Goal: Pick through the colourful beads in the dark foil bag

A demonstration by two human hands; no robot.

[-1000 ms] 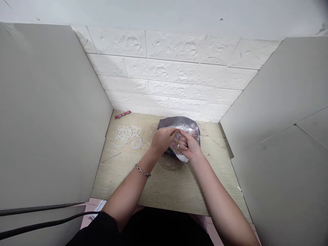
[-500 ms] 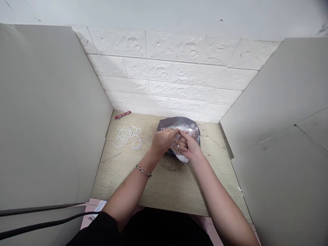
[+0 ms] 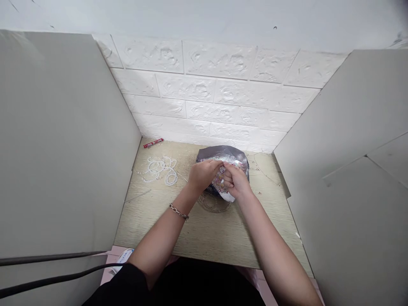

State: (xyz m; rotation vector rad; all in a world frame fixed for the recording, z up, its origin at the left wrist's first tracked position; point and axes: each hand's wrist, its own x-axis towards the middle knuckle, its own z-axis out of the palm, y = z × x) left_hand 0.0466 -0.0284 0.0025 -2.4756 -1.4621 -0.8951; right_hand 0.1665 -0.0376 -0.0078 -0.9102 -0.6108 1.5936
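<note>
Both of my hands meet at the fingertips over a shiny silver-grey pouch (image 3: pixel 219 151) near the back of the table. My left hand (image 3: pixel 204 174) is closed in a pinch; whatever lies between its fingers is too small to make out. My right hand (image 3: pixel 237 180) is closed too, fingers curled, its thumb and forefinger tips touching the left fingertips. Below them shows a clear-looking surface speckled with multicoloured bits (image 3: pixel 219 182), with a whitish lower corner. Looped clear beads (image 3: pixel 214 206) lie on the table just in front of the pouch.
White beaded strands (image 3: pixel 161 170) lie coiled at left, with a thin strand running toward the pouch. A small red packet (image 3: pixel 153 143) rests at the back left. Thin strands (image 3: pixel 259 168) lie right of the pouch. Grey panels (image 3: pixel 70 140) flank the wooden table (image 3: pixel 216 238).
My hands keep the same pinch over the pouch with barely any movement. The whole view has shifted very slightly.
</note>
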